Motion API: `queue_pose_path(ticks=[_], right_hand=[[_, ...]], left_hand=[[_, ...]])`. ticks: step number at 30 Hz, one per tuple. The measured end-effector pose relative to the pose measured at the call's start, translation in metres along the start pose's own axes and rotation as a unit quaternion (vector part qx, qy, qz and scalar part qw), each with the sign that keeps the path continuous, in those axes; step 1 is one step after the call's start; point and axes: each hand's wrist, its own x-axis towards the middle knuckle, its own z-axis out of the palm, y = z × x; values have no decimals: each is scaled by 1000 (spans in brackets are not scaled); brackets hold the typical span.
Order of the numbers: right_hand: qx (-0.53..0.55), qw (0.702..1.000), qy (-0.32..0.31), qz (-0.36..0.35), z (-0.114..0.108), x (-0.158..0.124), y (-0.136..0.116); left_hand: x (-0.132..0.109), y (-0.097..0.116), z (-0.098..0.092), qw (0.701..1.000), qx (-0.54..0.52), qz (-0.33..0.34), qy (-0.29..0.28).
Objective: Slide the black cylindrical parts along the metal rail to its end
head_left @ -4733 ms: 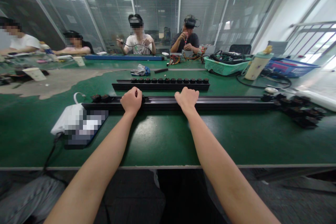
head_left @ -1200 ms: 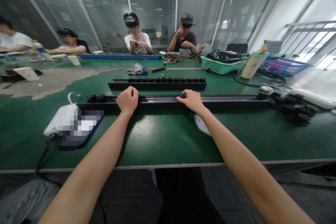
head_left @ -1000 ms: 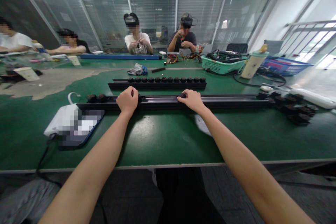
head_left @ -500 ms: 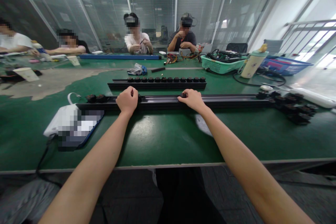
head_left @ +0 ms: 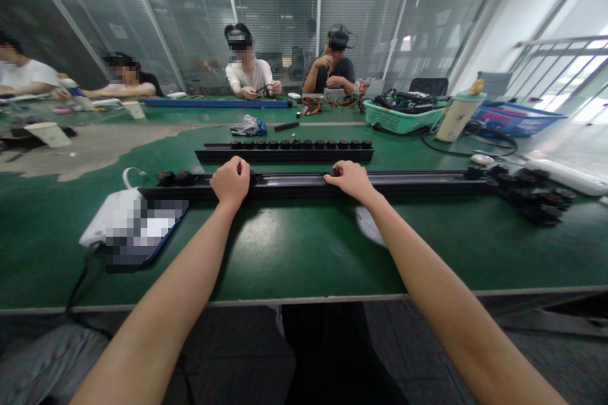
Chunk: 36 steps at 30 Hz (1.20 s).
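A long black rail [head_left: 294, 184] with a shiny channel lies across the table in front of me. Over its left part, my left hand [head_left: 230, 182] is closed around a small black part, of which only a dark bit shows between thumb and finger. Farther right, my right hand [head_left: 350, 179] pinches another small black round part [head_left: 335, 171] at the channel. Two similar black round parts [head_left: 173, 178] sit at the rail's left end. Several more lie in a loose cluster [head_left: 541, 196] at its right end.
Behind stands a shorter black rail [head_left: 285, 155] carrying a row of round parts. A white power adapter [head_left: 111, 218] and a phone [head_left: 154, 231] lie at left. Gloves [head_left: 247, 126], a green basket [head_left: 403, 117] and a cream bottle [head_left: 458, 115] are farther back. Co-workers sit across the table.
My right hand has shifted slightly to the right along the rail with the black part. My left hand stays put. One co-worker's hands across the table have moved.
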Motion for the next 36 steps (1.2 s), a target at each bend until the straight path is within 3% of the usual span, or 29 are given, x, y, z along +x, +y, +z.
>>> queue_pose_path(ticks=[36], right_hand=[[5, 1000, 1, 3, -1, 3, 12]], left_hand=[[0, 2, -3, 1000, -21, -4, -7]])
